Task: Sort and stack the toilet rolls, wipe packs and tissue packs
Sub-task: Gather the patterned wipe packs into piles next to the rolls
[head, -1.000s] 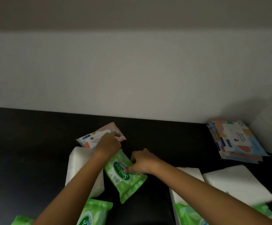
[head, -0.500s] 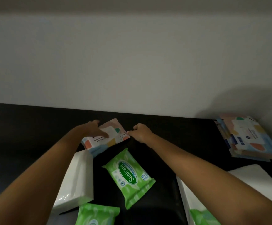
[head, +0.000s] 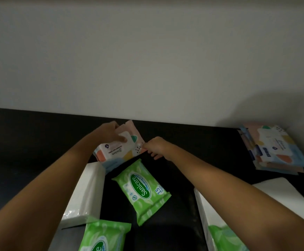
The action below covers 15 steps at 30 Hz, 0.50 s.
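The left hand [head: 109, 133] and right hand [head: 156, 146] hold a pastel-patterned soft wipe pack [head: 122, 151] near the far edge of the black worktop [head: 29, 142], fingers [head: 122, 139] clamped on its ends. One pastel stack [head: 274, 149] is built; green wipe packs [head: 142, 189] and white tissue packs [head: 87, 192] lie unsorted.

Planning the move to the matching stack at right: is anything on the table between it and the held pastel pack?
Nothing visible: left hand and right hand hold the pastel wipe pack, and only dark tabletop lies between it and the pastel stack.
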{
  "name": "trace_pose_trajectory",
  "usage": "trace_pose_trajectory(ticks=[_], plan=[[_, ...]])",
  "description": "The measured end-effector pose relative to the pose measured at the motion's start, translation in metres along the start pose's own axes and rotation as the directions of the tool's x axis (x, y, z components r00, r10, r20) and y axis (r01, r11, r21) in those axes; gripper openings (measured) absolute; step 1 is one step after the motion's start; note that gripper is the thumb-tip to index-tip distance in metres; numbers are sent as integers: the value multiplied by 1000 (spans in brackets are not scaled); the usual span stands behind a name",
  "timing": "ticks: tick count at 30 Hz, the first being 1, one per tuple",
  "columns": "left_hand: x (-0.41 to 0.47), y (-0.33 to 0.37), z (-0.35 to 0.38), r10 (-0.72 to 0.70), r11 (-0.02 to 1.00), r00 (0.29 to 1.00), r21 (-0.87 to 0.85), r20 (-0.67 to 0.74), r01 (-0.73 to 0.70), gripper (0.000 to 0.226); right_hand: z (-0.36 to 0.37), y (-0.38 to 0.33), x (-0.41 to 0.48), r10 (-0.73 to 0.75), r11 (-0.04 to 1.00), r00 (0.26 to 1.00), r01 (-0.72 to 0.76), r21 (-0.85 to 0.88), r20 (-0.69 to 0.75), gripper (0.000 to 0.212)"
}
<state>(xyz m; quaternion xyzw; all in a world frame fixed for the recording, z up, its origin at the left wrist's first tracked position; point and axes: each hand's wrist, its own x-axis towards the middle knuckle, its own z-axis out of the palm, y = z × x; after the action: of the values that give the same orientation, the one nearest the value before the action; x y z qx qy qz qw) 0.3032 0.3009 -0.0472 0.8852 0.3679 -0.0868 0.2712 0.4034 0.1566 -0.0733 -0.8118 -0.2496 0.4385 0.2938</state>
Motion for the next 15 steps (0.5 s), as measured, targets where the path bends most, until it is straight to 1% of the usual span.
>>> trace_pose_trajectory(ticks=[3,5,7,8,10,11,12,14,15], plan=[[-10,18,-3,73,995,993,-65,-91,-79,51,-16,8,-18,-19,995,1000,17,98,16,49],[-19,34,-5,125,985,976,-95,-181,-144,49,-27,15,-27,-37,988,999,40,148,-22,51],[-29,55,-5,162,973,944,-111,-288,-201,45,-39,22,-38,-55,975,996,67,210,-63,57],[-32,66,-4,170,962,927,-146,-335,-230,43,-46,25,-43,-63,967,995,81,242,-84,61],[-37,91,4,143,911,912,-308,-384,-272,41,-58,35,-54,-73,954,990,105,281,-124,63],[-39,103,9,110,859,921,-430,-375,-278,41,-64,41,-60,-73,951,987,112,287,-143,63],[-40,114,15,71,780,939,-568,-337,-263,42,-71,47,-65,-75,948,984,120,293,-159,61],[-39,135,31,-6,576,981,-803,-192,-154,43,-86,61,-75,-76,928,980,137,346,-183,54],[-38,143,40,-30,497,992,-863,-125,-94,43,-93,68,-80,-73,909,978,146,390,-196,50]])
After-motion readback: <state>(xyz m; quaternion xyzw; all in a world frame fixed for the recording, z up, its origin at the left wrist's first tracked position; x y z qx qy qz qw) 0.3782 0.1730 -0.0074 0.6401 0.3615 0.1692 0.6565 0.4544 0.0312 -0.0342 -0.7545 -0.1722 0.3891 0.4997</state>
